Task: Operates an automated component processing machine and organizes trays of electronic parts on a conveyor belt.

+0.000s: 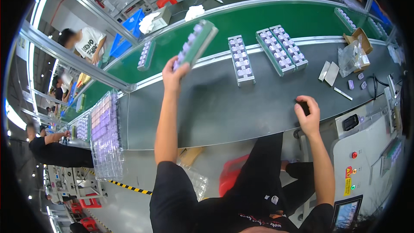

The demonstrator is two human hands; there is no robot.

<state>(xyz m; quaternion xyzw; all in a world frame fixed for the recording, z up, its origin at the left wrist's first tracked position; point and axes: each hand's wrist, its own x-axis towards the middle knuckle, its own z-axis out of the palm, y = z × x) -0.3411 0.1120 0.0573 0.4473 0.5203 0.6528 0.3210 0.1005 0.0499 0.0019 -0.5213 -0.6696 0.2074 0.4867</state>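
My left hand (174, 77) grips the lower end of a long green-and-silver strip-shaped holder (199, 45) with a row of pale purple parts, tilted above the edge of the green conveyor belt. My right hand (308, 114) is curled above the front edge of the dark table, with a dark patch between thumb and fingers; whether this is a thing or a gap I cannot make out. Between the hands, one similar holder (241, 61) stands apart on the table side. Two more, a left one (274, 51) and a right one (290, 45), lie side by side.
The green belt (308, 19) carries other holders, one at left (146, 55). Clear plastic trays (103, 136) are stacked at the table's left. An open cardboard box (361, 54), loose purple parts (351, 85) and a machine panel (362, 146) are at right. Co-workers stand beyond the belt and at left.
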